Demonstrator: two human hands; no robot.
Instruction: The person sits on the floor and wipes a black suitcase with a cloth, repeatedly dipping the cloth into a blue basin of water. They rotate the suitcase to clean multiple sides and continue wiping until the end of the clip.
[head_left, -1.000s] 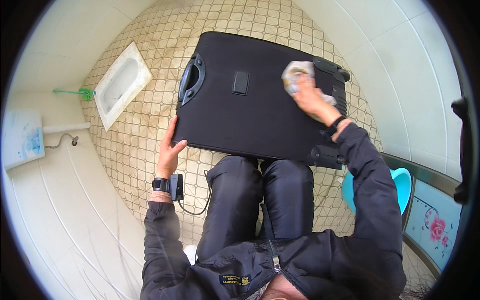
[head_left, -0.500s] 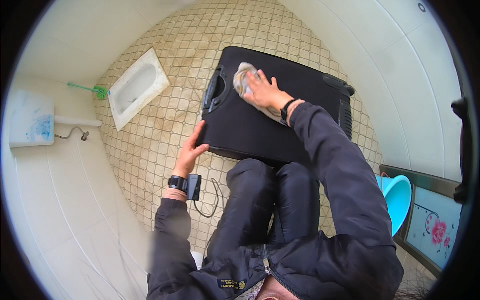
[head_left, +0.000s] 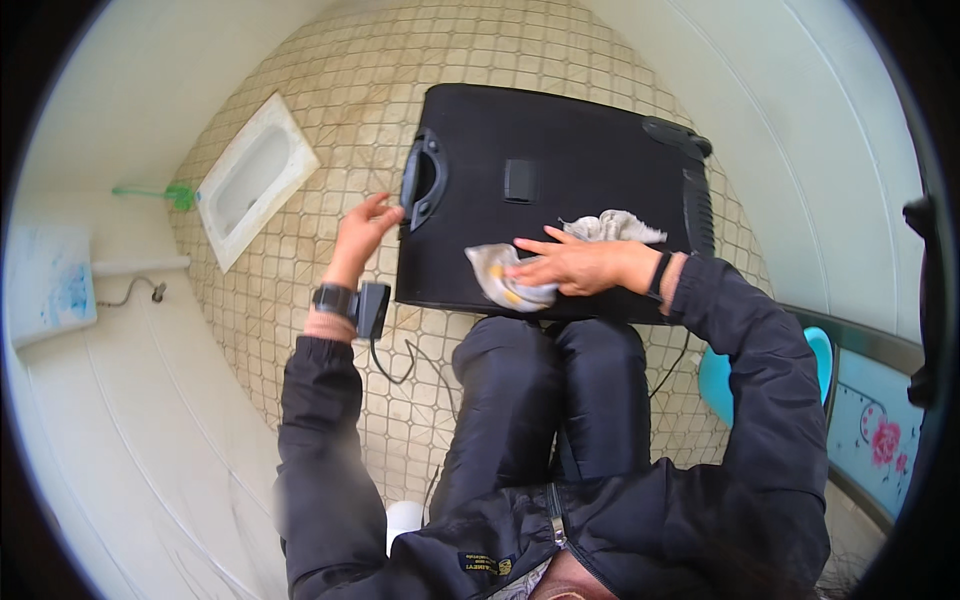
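In the head view, a black suitcase [head_left: 575, 185] is lying flat on the tiled floor [head_left: 360, 115], just ahead of the person's knees, its carry handle [head_left: 411, 178] facing left and its wheeled end facing right. I'm seeing the right hand [head_left: 585, 266] resting palm down on the suitcase's near side, fingers stretched out and spread, pressing on a pale cloth [head_left: 500, 270] with yellowish marks rather than gripping it. The cloth is poking out at the fingertips and bunching up behind the knuckles, and it is looking a little blurred. A dark rectangular patch [head_left: 519, 181] is showing on the suitcase beyond the hand. The left hand [head_left: 360, 235] is hovering at the suitcase's left edge, loosely open with fingers slightly bent, close by the handle; whether it is touching, I cannot tell. A black box [head_left: 373, 310] is sitting at that wrist. Left of the suitcase, a white squat toilet [head_left: 258, 170] is set into the floor, with a green brush [head_left: 180, 196] lying farther left. A turquoise basin [head_left: 716, 385] is standing near the suitcase's lower right corner.
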